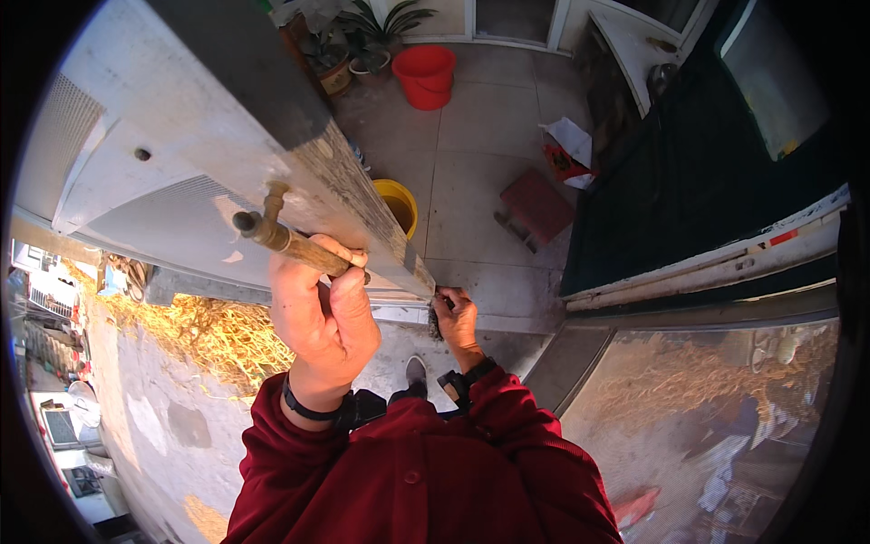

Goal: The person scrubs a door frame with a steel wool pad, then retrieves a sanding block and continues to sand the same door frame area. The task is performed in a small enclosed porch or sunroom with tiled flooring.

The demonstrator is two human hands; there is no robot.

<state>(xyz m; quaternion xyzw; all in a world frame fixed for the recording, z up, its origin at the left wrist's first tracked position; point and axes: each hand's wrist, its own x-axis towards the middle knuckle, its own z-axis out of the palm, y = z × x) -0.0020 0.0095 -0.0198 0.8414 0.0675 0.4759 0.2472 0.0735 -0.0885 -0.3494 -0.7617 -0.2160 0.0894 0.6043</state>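
My left hand [326, 299] is closed around the worn handle [299, 251] on the pale face of an opened door [224, 129]. Weathered wood shows along the door's edge. My right hand [457, 316] is at the lower part of that edge, its fingers pinching a dark, fuzzy scrap [436, 323]; what the scrap is made of cannot be told. Both wrists carry dark bands, and the sleeves are dark red. One shoe [416, 368] shows below my hands.
Beyond the threshold are a red bucket [425, 78], a yellow bucket [397, 206], potted plants [333, 68] and a dark red stool [537, 205]. A screened door panel [700, 421] stands at right. Straw [211, 333] lies outside at left.
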